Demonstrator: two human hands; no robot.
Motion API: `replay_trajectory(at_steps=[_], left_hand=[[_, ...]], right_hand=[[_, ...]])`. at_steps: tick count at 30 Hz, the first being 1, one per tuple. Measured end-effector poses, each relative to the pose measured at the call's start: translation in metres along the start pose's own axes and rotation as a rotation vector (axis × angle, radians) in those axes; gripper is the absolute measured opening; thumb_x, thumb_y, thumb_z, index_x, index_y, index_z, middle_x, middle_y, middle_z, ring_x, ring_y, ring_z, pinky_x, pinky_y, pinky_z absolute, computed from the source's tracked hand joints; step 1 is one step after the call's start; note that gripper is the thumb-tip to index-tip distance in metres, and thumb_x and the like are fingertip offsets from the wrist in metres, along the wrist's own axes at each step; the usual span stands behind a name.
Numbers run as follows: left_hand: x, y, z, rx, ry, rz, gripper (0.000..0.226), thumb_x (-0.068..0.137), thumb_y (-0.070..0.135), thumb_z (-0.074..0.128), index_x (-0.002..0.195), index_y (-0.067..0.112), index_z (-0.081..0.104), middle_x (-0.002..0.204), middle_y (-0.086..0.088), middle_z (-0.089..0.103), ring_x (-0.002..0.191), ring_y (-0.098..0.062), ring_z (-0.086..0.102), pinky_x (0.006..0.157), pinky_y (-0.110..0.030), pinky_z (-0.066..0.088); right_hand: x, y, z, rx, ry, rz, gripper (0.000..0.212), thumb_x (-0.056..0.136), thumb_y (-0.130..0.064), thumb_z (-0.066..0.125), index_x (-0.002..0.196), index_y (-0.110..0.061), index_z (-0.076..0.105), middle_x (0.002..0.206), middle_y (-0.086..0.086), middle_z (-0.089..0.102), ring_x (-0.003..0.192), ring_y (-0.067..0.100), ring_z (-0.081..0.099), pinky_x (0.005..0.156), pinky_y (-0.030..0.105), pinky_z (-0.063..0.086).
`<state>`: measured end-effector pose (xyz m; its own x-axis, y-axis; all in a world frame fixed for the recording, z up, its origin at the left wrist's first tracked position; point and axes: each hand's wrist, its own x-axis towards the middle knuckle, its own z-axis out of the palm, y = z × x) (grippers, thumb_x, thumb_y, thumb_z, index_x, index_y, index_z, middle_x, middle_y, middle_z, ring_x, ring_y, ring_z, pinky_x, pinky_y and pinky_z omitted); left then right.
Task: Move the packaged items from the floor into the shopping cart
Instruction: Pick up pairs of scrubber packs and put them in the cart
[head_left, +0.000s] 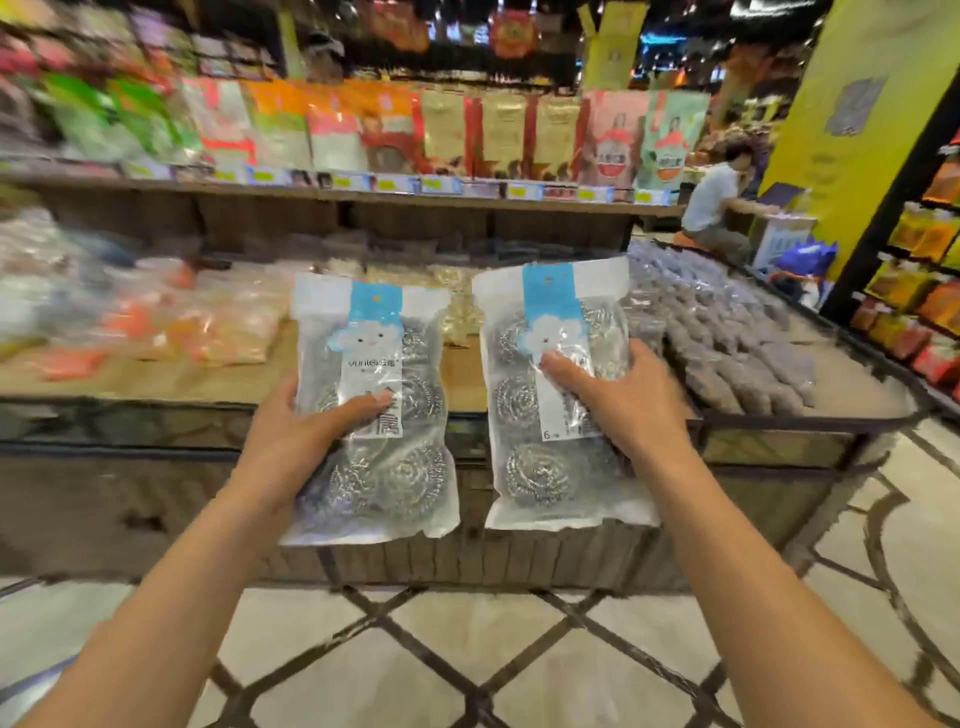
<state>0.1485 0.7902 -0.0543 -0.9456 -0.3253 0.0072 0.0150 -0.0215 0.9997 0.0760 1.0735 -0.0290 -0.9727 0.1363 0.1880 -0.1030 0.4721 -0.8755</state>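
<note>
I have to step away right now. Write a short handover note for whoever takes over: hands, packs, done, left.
Left hand grips the left scourer pack, thumb on its front.
Right hand grips the right scourer pack the same way.
Both packs are held upright in the air in front of the display bin.
Done: two packs lifted.
Left: put both in the shopping cart, which is not in view. Any other packs on the floor cannot be seen.

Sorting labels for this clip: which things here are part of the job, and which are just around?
Job: left pack of scourers, right pack of scourers, left hand, right hand.
Around: display table, shelf bags, seated person.
</note>
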Motion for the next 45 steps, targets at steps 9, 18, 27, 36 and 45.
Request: replay_trajectory(at_steps=[9, 18, 27, 36, 45], left_hand=[[0.004, 0.001, -0.254, -0.051, 0.362, 0.026, 0.049, 0.074, 0.015, 0.089, 0.118, 0.020, 0.070, 0.105, -0.003, 0.081, 0.096, -0.026, 0.078, 0.085, -0.044, 0.061], [-0.024, 0.000, -0.430, -0.121, 0.702, 0.012, 0.050, 0.073, 0.015, 0.090, 0.118, 0.021, 0.068, 0.103, -0.006, 0.081, 0.091, -0.029, 0.078, 0.082, -0.050, 0.063], [-0.001, -0.005, -0.575, -0.105, 0.925, -0.012, 0.050, 0.077, 0.019, 0.087, 0.120, 0.024, 0.063, 0.104, -0.007, 0.080, 0.091, -0.034, 0.078, 0.084, -0.058, 0.062], [0.044, 0.004, -0.703, -0.129, 1.124, -0.049, 0.074, 0.058, 0.031, 0.092, 0.125, 0.026, 0.061, 0.105, -0.008, 0.080, 0.090, -0.036, 0.078, 0.082, -0.056, 0.062], [0.057, -0.021, -0.842, -0.187, 1.266, -0.022, 0.057, 0.072, 0.021, 0.088, 0.123, 0.027, 0.062, 0.103, -0.005, 0.081, 0.089, -0.033, 0.079, 0.079, -0.053, 0.063]], right_hand=[[-0.039, -0.145, 0.255, 0.095, -0.296, -0.149, 0.076, 0.074, -0.062, 0.085, 0.132, -0.019, 0.061, 0.120, -0.004, 0.071, 0.103, 0.017, 0.067, 0.081, 0.030, 0.045], [-0.086, -0.247, 0.456, 0.141, -0.597, -0.265, 0.079, 0.066, -0.073, 0.083, 0.123, -0.025, 0.059, 0.117, -0.008, 0.071, 0.105, 0.019, 0.069, 0.095, 0.042, 0.056], [-0.108, -0.323, 0.659, 0.249, -0.844, -0.344, 0.085, 0.064, -0.070, 0.086, 0.129, -0.021, 0.063, 0.117, -0.002, 0.074, 0.104, 0.022, 0.072, 0.092, 0.045, 0.059], [-0.121, -0.405, 0.826, 0.253, -1.051, -0.382, 0.059, 0.074, -0.058, 0.087, 0.117, -0.025, 0.062, 0.109, -0.005, 0.071, 0.099, 0.017, 0.068, 0.085, 0.033, 0.049], [-0.173, -0.460, 0.968, 0.241, -1.178, -0.415, 0.046, 0.071, -0.060, 0.088, 0.101, -0.034, 0.065, 0.100, -0.014, 0.073, 0.092, 0.009, 0.070, 0.091, 0.041, 0.057]])
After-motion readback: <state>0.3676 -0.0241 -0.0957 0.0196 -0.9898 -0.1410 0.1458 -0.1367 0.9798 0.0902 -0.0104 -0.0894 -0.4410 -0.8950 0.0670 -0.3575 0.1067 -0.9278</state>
